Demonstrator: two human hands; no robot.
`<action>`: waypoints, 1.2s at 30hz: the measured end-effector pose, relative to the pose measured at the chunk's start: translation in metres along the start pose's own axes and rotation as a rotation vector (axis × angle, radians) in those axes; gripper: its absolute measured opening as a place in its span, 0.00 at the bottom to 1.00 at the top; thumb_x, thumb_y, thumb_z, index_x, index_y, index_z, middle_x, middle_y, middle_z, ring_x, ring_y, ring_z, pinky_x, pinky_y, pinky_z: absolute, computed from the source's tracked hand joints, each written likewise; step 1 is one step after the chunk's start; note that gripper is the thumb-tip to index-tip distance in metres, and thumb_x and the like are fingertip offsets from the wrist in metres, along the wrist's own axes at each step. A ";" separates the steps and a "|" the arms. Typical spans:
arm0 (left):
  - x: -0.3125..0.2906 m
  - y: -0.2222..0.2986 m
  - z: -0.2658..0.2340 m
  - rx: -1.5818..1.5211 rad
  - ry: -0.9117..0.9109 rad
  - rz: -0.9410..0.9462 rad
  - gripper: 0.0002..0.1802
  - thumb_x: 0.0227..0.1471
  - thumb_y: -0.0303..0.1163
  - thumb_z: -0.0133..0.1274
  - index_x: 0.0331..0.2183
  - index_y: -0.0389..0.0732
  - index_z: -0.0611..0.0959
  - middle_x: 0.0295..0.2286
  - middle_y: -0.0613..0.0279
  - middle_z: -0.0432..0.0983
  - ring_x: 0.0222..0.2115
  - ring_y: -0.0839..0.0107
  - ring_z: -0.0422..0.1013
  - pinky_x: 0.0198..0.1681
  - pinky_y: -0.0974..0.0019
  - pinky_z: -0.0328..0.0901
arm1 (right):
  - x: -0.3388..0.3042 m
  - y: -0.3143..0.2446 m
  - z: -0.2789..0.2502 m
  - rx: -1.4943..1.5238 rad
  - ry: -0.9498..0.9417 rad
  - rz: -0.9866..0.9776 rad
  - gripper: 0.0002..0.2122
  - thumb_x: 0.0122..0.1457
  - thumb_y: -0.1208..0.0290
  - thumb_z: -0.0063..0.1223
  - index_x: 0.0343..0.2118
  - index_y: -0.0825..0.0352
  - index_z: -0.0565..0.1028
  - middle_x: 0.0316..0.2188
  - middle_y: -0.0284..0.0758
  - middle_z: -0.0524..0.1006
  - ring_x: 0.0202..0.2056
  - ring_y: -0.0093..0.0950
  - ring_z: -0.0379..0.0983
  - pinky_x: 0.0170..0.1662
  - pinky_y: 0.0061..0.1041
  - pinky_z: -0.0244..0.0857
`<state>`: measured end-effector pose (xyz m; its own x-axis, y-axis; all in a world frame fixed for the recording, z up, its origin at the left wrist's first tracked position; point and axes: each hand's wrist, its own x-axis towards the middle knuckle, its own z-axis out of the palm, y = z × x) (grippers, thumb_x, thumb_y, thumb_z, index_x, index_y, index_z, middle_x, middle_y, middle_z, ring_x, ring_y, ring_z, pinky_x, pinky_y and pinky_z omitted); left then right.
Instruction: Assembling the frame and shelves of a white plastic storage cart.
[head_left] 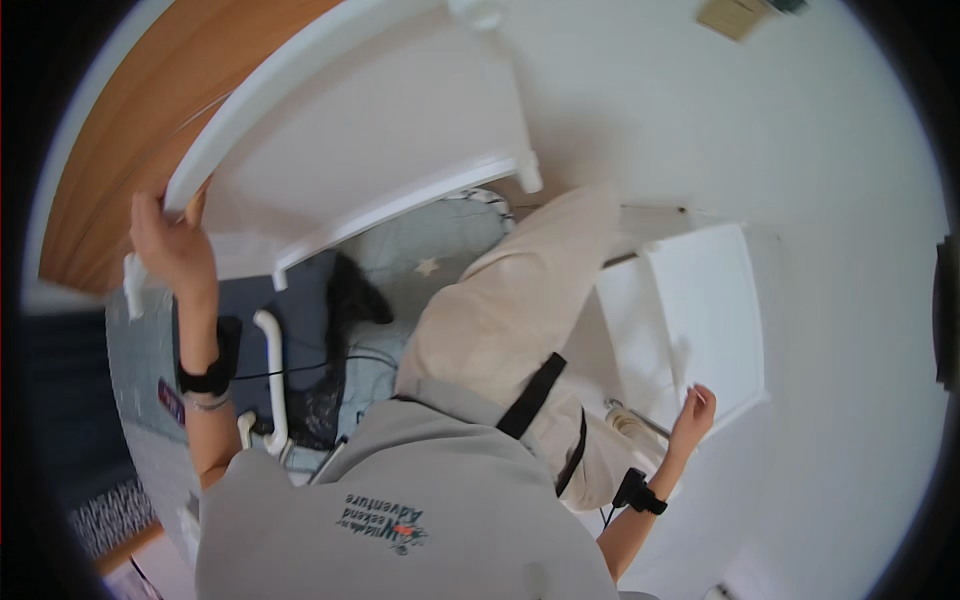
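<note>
Closest in, at 6 o'clock, is the person's grey shirt [450, 560], with legs in beige trousers [480, 310] around the middle, knees bent. The right forearm comes up from about 5 o'clock, elbow out to the side, and the right hand [695, 412] sits at 4, fingers curled in loosely. It's right by the lower edge of a white board [710, 310] over at 3; can't tell if it's touching that or pinching anything. Left forearm goes pretty much straight up from 8, and the left hand [175, 240] is just past 9, wrapped round the end of the long rail on a big white panel [380, 130], thumb on the inner side. That panel is tilted, mostly filling 11 o'clock. Below it, towards 8, there's a bent white bar [275, 370]. Further out, an orange-brown wooden surface [105, 165] at 10.
</note>
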<state>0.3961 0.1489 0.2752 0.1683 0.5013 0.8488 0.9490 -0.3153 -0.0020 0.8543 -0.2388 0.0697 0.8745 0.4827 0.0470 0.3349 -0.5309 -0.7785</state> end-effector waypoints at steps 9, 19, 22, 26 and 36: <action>0.038 0.079 0.015 -0.244 0.036 0.296 0.15 0.32 0.23 0.59 0.27 0.35 0.72 0.23 0.57 0.67 0.25 0.61 0.65 0.26 0.67 0.60 | 0.028 -0.184 0.016 0.012 -0.183 -0.478 0.27 0.39 0.67 0.60 0.44 0.67 0.62 0.46 0.43 0.61 0.47 0.40 0.58 0.49 0.32 0.54; 0.065 0.212 0.012 -0.886 -0.149 0.429 0.12 0.34 0.19 0.53 0.27 0.35 0.69 0.23 0.61 0.63 0.26 0.68 0.62 0.29 0.70 0.58 | 0.027 -0.173 0.010 0.462 0.062 -0.383 0.22 0.39 0.62 0.62 0.36 0.67 0.68 0.36 0.39 0.70 0.37 0.30 0.67 0.38 0.24 0.61; 0.074 0.260 0.030 -1.043 -0.228 0.526 0.13 0.33 0.22 0.55 0.26 0.36 0.70 0.24 0.60 0.64 0.27 0.65 0.62 0.29 0.68 0.58 | 0.018 -0.144 -0.006 0.284 0.162 -0.009 0.15 0.40 0.65 0.61 0.26 0.69 0.70 0.18 0.33 0.70 0.21 0.21 0.64 0.26 0.19 0.59; 0.074 0.345 0.046 -1.212 -0.359 0.648 0.16 0.30 0.27 0.59 0.26 0.37 0.72 0.25 0.59 0.66 0.28 0.63 0.62 0.32 0.66 0.57 | 0.005 -0.123 -0.037 0.359 0.489 0.099 0.11 0.43 0.70 0.59 0.24 0.70 0.70 0.17 0.31 0.70 0.19 0.17 0.61 0.24 0.17 0.57; 0.023 0.440 0.089 -1.436 -0.627 0.683 0.29 0.41 0.30 0.53 0.46 0.35 0.62 0.44 0.50 0.60 0.45 0.56 0.57 0.49 0.61 0.52 | -0.045 -0.080 -0.093 0.451 0.870 0.370 0.13 0.48 0.67 0.54 0.32 0.72 0.69 0.27 0.33 0.70 0.28 0.21 0.66 0.31 0.20 0.61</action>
<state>0.8408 0.0935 0.2464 0.8154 0.0830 0.5730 -0.2597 -0.8321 0.4900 0.8205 -0.2829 0.1878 0.9062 -0.4195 0.0532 -0.0104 -0.1479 -0.9889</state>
